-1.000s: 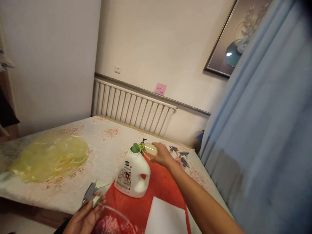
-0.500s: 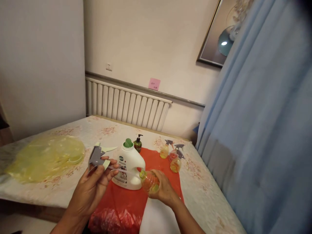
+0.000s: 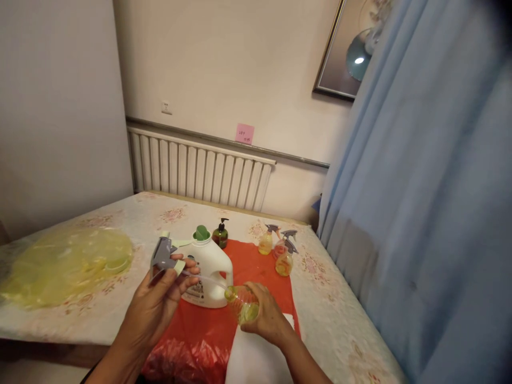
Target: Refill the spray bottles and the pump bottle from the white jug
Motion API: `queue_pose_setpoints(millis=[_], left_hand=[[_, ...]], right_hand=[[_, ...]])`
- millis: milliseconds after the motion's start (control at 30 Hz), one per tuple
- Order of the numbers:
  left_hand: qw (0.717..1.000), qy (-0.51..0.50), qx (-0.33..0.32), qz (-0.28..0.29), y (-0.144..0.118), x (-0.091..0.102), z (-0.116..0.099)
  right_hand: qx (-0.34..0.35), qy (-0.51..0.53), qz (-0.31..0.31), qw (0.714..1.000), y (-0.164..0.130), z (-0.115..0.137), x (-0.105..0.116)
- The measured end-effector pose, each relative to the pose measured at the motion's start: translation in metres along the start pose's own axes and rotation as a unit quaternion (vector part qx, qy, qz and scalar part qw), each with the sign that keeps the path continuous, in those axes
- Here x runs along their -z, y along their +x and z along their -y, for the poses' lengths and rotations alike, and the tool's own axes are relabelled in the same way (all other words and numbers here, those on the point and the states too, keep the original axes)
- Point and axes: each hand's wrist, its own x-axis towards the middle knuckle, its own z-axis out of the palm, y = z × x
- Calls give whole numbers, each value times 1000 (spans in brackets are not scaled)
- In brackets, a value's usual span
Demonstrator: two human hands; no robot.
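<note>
where the flowered tablecloth (image 3: 120,213) runs out to its left edge, a crumpled translucent yellow plastic bag (image 3: 64,264) lies flat, well apart from the hands, with bare cloth between it and the things in the middle. just right of that gap the left hand (image 3: 158,309) is closed around a grey and pale green trigger spray head (image 3: 165,255), held up above the near edge of the table; its thin clear dip tube (image 3: 206,280) slants right and down to the mouth of a small clear plastic bottle of yellowish liquid (image 3: 242,304). the right hand (image 3: 268,317) grips that bottle from below and behind, tilted toward the left hand, over a red plastic sheet (image 3: 248,266). behind the tube a white detergent jug with a green cap (image 3: 208,269) stands upright on the red sheet, with a dark green pump bottle (image 3: 220,234) just beyond it. further right, three small spray bottles with grey triggers (image 3: 280,250) stand close together at the sheet's right border. a white rectangular pad (image 3: 250,357) lies under the right wrist at the near edge. right of the table, a blue curtain (image 3: 420,213) hangs close along its side.
</note>
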Motion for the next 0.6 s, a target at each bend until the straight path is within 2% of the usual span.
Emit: queue_pose_setpoints(millis=[200, 400, 600], left_hand=[[994, 96, 38, 31, -9, -6, 29], [970, 216, 46, 104, -10, 4, 60], [953, 264, 67, 130, -8, 5, 67]], right_hand=[[6, 47, 8, 999, 1, 10, -5], [-18, 68, -3, 997, 2, 20, -8], [-21, 98, -9, 995, -2, 20, -13]])
